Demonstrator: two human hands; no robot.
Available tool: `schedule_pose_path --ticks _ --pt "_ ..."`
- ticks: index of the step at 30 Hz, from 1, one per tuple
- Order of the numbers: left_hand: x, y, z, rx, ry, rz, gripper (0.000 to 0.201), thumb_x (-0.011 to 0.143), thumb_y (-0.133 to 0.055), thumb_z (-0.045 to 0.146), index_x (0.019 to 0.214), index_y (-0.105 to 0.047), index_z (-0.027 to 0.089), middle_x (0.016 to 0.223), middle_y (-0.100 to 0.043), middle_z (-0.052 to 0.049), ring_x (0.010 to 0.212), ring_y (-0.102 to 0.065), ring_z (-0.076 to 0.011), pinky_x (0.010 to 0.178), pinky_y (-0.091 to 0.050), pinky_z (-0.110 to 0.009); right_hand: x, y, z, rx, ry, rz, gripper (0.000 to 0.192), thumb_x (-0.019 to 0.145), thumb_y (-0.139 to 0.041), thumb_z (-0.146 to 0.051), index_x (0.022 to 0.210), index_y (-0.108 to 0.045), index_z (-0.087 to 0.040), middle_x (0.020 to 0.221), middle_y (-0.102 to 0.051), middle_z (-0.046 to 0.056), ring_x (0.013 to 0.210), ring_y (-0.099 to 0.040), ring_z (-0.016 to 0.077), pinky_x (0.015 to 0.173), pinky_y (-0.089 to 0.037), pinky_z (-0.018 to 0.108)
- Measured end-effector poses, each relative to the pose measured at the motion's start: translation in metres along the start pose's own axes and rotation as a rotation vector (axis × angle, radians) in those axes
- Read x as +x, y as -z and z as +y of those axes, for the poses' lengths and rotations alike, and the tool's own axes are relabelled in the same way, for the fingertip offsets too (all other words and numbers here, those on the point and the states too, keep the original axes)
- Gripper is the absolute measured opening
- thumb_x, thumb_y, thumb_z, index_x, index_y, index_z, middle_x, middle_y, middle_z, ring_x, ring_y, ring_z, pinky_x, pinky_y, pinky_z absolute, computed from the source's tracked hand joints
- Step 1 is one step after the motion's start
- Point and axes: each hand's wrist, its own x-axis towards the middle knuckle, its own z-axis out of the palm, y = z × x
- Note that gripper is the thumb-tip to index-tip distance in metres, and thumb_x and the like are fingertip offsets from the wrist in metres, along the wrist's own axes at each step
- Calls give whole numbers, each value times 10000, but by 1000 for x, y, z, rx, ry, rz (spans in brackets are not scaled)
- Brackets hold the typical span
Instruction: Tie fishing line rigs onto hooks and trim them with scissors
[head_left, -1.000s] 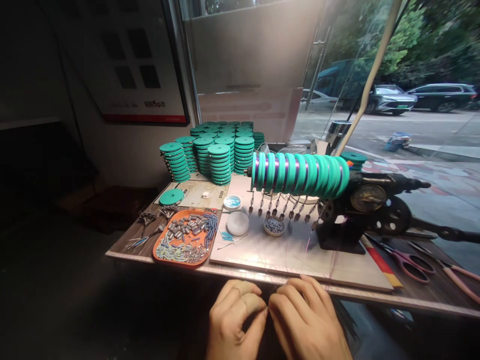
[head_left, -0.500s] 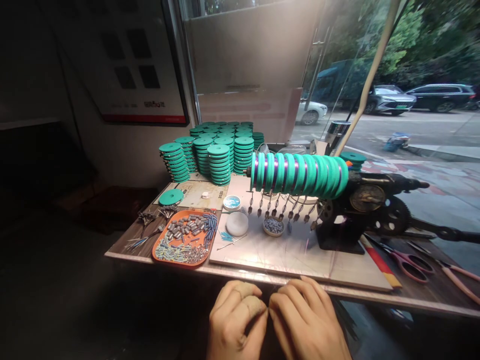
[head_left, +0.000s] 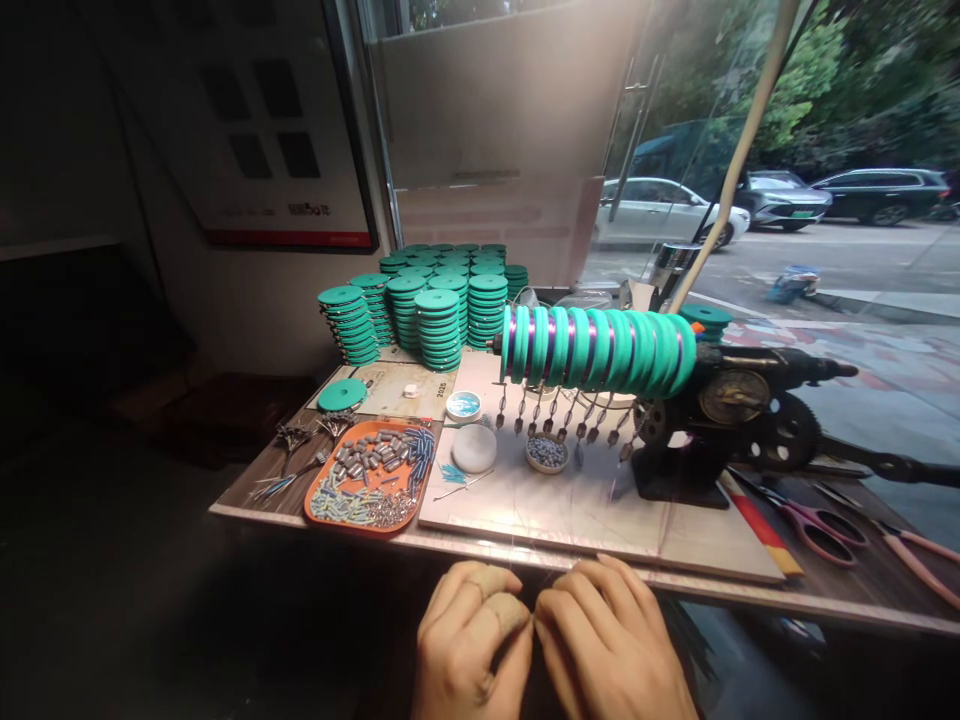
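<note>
A: Fingers first. Left hand (head_left: 469,640) and right hand (head_left: 607,640) are curled in, fingertips (head_left: 525,622) meeting at the near edge of the table (head_left: 247,495). Pinched narrow. Whatever sits between them is too small to make out; could be a fine line, cannot tell.

B: Padding on the left?

A: Tan wrap on two left fingers. Both hands are below the table edge, touching each other, nothing else.

B: Step in hand?

A: My read: fine knotting or threading at the fingertips. Close pinch work, not a reach.

B: Where's the stock?

A: Straight ahead of the hands on the white board (head_left: 600,510): row of teal spools (head_left: 596,348) on the winder (head_left: 720,420), weighted rigs hanging under them. Well apart from the fingers.

B: Rest of the bench?

A: Orange tray (head_left: 367,480) of small parts ahead-left, bead dish (head_left: 547,452) and a white puck (head_left: 474,447) between tray and winder. Teal spool stacks (head_left: 427,310) at the back. Scissors (head_left: 821,525) far right.

B: Next move needs?

A: Judging only: steady pinch, keep the two hands together. Any pickup means a forward reach over the edge.
</note>
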Motion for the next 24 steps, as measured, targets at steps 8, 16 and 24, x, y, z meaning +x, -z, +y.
schedule_pose_path --ticks 8,16,24 --pt "-6 0 -4 -2 11 -61 184 722 -524 0 734 -569 178 735 -631 -53 714 -589 -174 616 -509 -285 -1 -7 -4 70 -77 100 281 848 -344 -109 677 -553 -191 627 -566 15 732 -495 181 863 -330 366" --pt "-7 0 -3 -15 15 -58 169 710 -546 -1 728 -573 165 720 -631 -51 717 -588 -167 629 -510 -275 -1 -5 -4 71 -67 53 292 870 -335 -122 693 -556 -193 637 -562 10 731 -498 176 860 -330 360" --pt "0 2 -1 -60 72 -43 161 719 -536 24 688 -575 177 667 -614 -35 677 -591 -161 577 -510 -262 7 8 4 96 -42 16 287 912 -334 -210 826 -607 -192 738 -630 17 821 -527 182 896 -331 350"
